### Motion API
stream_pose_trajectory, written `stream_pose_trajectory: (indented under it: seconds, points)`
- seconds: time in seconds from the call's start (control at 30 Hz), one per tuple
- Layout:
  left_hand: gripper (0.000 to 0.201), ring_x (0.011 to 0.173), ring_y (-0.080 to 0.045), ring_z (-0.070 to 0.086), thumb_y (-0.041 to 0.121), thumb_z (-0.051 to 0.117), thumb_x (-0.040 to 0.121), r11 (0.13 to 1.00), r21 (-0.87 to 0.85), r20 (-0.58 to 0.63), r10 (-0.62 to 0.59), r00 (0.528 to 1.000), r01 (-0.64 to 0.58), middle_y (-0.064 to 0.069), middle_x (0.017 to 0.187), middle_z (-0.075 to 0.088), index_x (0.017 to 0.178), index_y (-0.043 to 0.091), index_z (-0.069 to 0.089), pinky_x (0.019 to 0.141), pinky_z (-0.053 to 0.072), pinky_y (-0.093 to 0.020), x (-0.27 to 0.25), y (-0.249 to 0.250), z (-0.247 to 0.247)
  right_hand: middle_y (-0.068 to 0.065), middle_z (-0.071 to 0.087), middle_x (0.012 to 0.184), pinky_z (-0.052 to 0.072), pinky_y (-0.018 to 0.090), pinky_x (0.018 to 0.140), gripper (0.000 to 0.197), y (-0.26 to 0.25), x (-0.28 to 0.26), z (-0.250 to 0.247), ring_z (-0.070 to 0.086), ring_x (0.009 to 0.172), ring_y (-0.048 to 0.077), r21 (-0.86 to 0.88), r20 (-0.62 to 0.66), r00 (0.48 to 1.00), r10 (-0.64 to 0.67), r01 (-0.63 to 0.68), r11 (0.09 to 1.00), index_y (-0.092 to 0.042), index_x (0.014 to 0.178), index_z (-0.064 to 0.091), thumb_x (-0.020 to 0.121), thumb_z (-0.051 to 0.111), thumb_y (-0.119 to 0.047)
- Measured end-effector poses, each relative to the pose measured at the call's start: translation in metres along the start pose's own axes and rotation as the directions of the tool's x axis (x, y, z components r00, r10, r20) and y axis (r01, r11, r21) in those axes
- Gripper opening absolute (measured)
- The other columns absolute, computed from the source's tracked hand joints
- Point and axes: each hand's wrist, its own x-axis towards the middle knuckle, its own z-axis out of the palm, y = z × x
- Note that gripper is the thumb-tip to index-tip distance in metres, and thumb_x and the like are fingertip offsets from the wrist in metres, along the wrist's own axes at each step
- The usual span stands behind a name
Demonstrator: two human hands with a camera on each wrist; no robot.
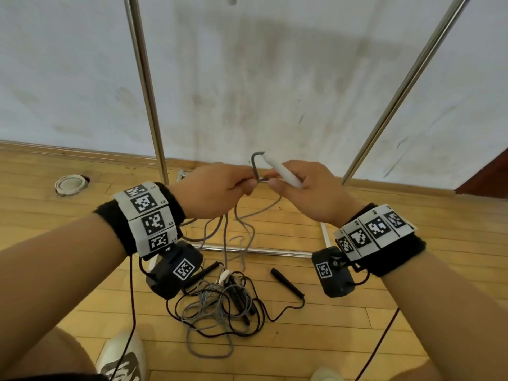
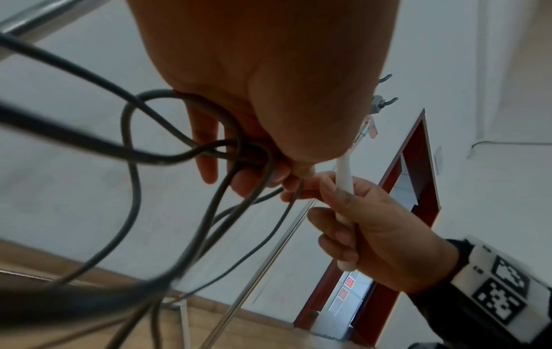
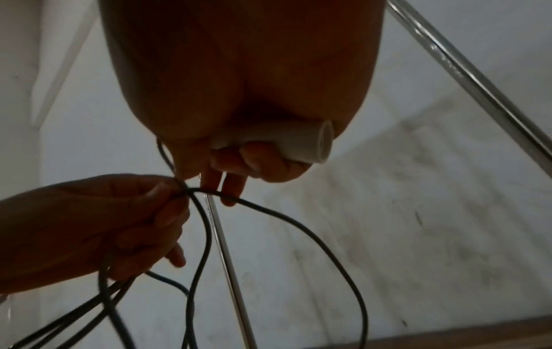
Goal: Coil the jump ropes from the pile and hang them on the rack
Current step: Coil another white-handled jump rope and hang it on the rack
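My right hand (image 1: 299,188) grips the white handle (image 1: 280,169) of a grey jump rope, and the handle's open end (image 3: 313,144) pokes out past my curled fingers. My left hand (image 1: 220,188) pinches several loops of the grey cord (image 2: 209,151) close to my right fingertips. A short hook of cord (image 1: 257,163) arches between the hands, and loops hang down (image 3: 313,240) toward the floor. Below lies the tangled pile (image 1: 220,306) of grey and black ropes with a black handle (image 1: 287,281). The rack's chrome poles (image 1: 145,86) rise just behind.
The rack's right pole (image 1: 406,83) slants up beside my right hand, and its base bar (image 1: 255,250) crosses the wooden floor. A round white floor fitting (image 1: 71,184) sits at left. My shoe (image 1: 121,356) stands near the pile. A red door frame (image 2: 403,200) is at right.
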Motion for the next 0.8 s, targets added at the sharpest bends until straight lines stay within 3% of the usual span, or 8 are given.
stream_pose_trajectory:
  seconds: [0.1,0.2,0.27,0.4,0.5,0.63,0.73,0.8]
  points:
    - [0.025,0.057,-0.005,0.051,0.035,0.038,0.103,0.999,-0.036,-0.039,0.016,0.999,-0.018,0.007,0.063,0.054,0.085,0.033,0.054,0.054,0.037,-0.023,0.001,-0.002,-0.004,-0.001,0.065,0.074,0.041,0.024,0.061,0.018,-0.003,0.002,0.002,0.052,0.062,0.009,0.045,-0.014,1.0,0.017,-0.017,0.999,-0.015,0.093,0.071,0.095,0.063,-0.031]
    - [0.025,0.062,-0.007,0.056,0.039,0.041,0.102,0.994,-0.108,-0.034,0.031,0.999,-0.034,0.006,0.068,0.06,0.083,0.034,0.056,0.055,0.043,-0.021,-0.002,-0.007,-0.008,-0.006,0.058,0.07,0.037,0.013,0.056,0.02,-0.006,0.004,0.004,0.051,0.061,0.003,0.004,0.048,0.999,0.009,-0.009,1.0,-0.014,0.087,0.068,0.095,0.063,-0.032]
    - [0.021,0.067,-0.01,0.06,0.041,0.045,0.1,0.994,-0.108,-0.006,0.025,1.0,-0.025,0.004,0.074,0.064,0.082,0.034,0.055,0.061,0.048,-0.025,-0.004,-0.016,-0.008,-0.007,0.055,0.069,0.036,0.012,0.056,0.023,-0.008,0.005,0.006,0.049,0.061,0.003,-0.06,0.054,0.999,0.0,0.003,0.998,-0.012,0.084,0.066,0.095,0.062,-0.033]
    - [0.014,0.073,-0.013,0.057,0.03,0.058,0.096,0.997,0.066,0.079,-0.042,0.996,0.037,0.007,0.079,0.061,0.082,0.03,0.055,0.068,0.048,-0.033,-0.011,-0.043,-0.008,-0.01,0.063,0.074,0.037,0.018,0.059,0.017,-0.01,0.011,-0.007,0.05,0.06,0.0,0.008,-0.117,0.993,0.027,-0.026,1.0,-0.018,0.085,0.07,0.095,0.062,-0.029]
    - [0.013,0.075,-0.01,0.059,0.028,0.059,0.096,0.985,0.114,0.12,-0.146,0.982,0.133,0.011,0.079,0.063,0.083,0.029,0.057,0.065,0.043,-0.025,-0.019,-0.063,-0.009,-0.02,0.064,0.066,0.039,0.016,0.057,0.019,-0.006,0.016,-0.031,0.053,0.058,-0.003,0.105,-0.284,0.958,0.049,-0.019,0.994,-0.034,0.077,0.069,0.093,0.064,-0.026]
    - [0.015,0.081,-0.003,0.06,0.031,0.05,0.101,0.981,0.046,0.095,-0.193,0.977,0.189,0.014,0.086,0.067,0.093,0.031,0.062,0.064,0.038,-0.016,-0.023,-0.072,-0.014,-0.014,0.064,0.065,0.04,0.026,0.06,0.017,0.009,0.016,-0.049,0.051,0.056,0.0,0.091,-0.339,0.936,0.099,-0.072,0.993,-0.037,0.072,0.07,0.087,0.069,-0.03]
    - [0.022,0.079,-0.006,0.061,0.033,0.046,0.102,0.983,0.041,0.062,-0.182,0.981,0.179,0.011,0.085,0.067,0.097,0.027,0.067,0.063,0.039,-0.016,-0.021,-0.065,-0.015,-0.002,0.068,0.095,0.044,0.027,0.071,0.022,0.02,0.015,-0.046,0.06,0.084,0.011,-0.004,-0.296,0.945,0.137,-0.145,0.989,-0.037,0.085,0.07,0.081,0.074,-0.015]
    - [0.022,0.069,-0.003,0.059,0.036,0.046,0.102,0.988,0.035,0.032,-0.153,0.988,0.152,0.009,0.077,0.065,0.097,0.032,0.067,0.058,0.038,-0.015,-0.018,-0.056,-0.013,-0.003,0.064,0.104,0.046,0.027,0.074,0.027,0.019,0.014,-0.038,0.061,0.092,0.015,0.003,-0.245,0.959,0.141,-0.145,0.989,-0.037,0.092,0.07,0.08,0.075,-0.013]
